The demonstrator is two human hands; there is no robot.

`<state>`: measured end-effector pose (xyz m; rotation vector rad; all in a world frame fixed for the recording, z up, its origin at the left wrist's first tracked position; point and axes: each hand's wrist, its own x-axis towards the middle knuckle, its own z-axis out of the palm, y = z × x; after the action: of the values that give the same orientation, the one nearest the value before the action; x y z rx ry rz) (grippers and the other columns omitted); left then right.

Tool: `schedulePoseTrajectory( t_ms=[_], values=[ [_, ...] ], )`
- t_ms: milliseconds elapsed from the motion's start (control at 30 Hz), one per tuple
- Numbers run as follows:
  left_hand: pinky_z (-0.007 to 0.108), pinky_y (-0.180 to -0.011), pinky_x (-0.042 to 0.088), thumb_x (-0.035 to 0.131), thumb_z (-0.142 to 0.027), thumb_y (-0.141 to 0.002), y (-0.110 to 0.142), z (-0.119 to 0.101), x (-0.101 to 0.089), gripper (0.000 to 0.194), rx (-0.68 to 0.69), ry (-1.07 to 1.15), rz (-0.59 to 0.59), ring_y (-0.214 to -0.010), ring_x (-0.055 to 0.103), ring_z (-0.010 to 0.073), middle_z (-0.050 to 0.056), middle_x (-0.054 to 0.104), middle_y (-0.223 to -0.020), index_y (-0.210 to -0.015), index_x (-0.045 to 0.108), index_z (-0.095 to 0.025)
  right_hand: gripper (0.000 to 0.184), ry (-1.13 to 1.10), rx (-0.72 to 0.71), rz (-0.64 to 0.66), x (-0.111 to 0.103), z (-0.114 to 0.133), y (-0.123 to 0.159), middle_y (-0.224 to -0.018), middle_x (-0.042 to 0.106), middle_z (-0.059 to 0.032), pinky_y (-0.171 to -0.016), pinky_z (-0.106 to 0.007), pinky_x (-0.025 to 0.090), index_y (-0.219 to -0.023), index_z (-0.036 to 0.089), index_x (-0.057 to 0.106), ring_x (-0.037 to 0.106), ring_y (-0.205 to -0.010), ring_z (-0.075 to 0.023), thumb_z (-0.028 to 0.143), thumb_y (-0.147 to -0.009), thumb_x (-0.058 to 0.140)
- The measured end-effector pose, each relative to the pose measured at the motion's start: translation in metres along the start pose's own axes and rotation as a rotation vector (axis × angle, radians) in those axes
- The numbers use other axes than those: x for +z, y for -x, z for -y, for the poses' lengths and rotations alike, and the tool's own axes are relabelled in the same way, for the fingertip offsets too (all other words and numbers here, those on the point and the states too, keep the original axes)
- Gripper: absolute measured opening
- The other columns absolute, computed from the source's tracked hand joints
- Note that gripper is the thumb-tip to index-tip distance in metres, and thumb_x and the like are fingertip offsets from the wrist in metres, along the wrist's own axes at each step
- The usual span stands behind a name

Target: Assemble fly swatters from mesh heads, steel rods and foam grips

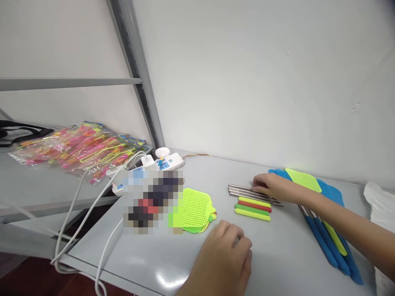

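My right hand lies across several steel rods, with its fingers curled over them on the grey table. Just below the rods are several plastic handle grips in yellow, red and green. My left hand rests curled near the table's front edge, and its palm is hidden. Up and left of it lies a stack of neon-green plastic fly swatter heads. Under my right forearm are blue fly swatters with a lime-green one among them.
A pixelated patch hides whatever is next to the green swatter heads. Behind it sit a white power strip and white cables trailing over the table edge. A shelf holds colourful bagged items. A white plastic bag stands at right.
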<state>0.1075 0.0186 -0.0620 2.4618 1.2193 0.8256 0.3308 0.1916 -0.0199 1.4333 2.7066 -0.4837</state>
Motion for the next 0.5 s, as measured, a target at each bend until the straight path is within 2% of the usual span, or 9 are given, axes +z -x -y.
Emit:
schedulePoseTrajectory(
  t_ms=[233,400,500],
  values=[
    [0.040,-0.074,0.046,0.043,-0.015,-0.089,-0.001,-0.006,-0.004,0.017,-0.058,0.005,0.047,-0.087,0.048,0.0233,0.008,0.058,-0.098,-0.095,0.059,-0.018,0.022,0.051,-0.075,-0.019,-0.003,-0.009,-0.005,-0.097,0.065,-0.0061,-0.071,-0.030,0.044,-0.087,0.022,0.061,0.061,-0.084,-0.0208,0.041,-0.086,0.050],
    [0.042,-0.079,0.046,0.045,-0.021,-0.090,-0.014,-0.018,-0.002,0.019,-0.156,-0.149,0.058,-0.096,0.049,0.0260,0.008,0.055,-0.114,-0.106,0.057,-0.021,0.017,0.089,-0.009,-0.069,-0.010,-0.003,-0.001,-0.084,0.066,-0.0062,-0.062,-0.030,0.041,-0.082,0.022,0.055,0.059,-0.071,-0.0205,0.036,-0.086,0.048],
    [0.043,-0.078,0.046,0.048,-0.024,-0.090,-0.028,-0.022,0.003,0.027,-0.192,-0.316,0.087,-0.099,0.049,0.0277,0.010,0.053,-0.119,-0.116,0.054,-0.021,0.018,0.108,0.057,-0.140,-0.020,0.002,0.012,-0.077,0.065,-0.0049,-0.055,-0.030,0.037,-0.091,0.023,0.049,0.056,-0.062,-0.0198,0.036,-0.092,0.038]
  ],
)
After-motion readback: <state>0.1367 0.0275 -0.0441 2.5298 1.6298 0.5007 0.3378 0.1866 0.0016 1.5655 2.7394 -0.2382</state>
